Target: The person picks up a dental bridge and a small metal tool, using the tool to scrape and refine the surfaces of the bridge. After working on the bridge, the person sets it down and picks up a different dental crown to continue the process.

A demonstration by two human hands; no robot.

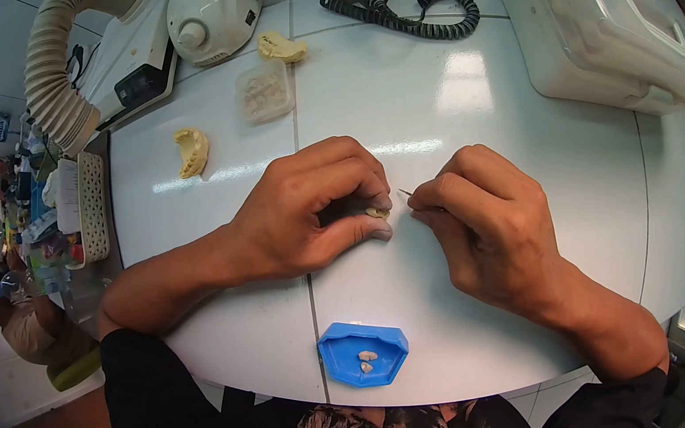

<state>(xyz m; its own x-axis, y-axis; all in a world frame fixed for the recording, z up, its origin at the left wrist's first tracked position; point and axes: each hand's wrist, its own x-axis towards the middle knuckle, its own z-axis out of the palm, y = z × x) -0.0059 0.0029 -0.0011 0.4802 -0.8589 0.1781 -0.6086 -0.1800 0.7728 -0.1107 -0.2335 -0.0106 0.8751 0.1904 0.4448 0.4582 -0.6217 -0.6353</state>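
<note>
Right hand [489, 224], thin pinched tool [404, 192], tip leftward, axis nearly crosswise

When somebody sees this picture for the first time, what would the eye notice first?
Probably the bright blue tray at bottom centre, with small pale pieces inside. Above it, the left hand pinches a small yellowish object and the right hand a thin tool. A ribbed hose curves at upper left.

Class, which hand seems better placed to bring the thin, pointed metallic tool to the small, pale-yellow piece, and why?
Probably the right hand: it pinches the thin, pointed metallic tool, whose tip points toward the small, pale-yellow piece. The left hand is occupied, gripping that piece between thumb and fingers.
</note>
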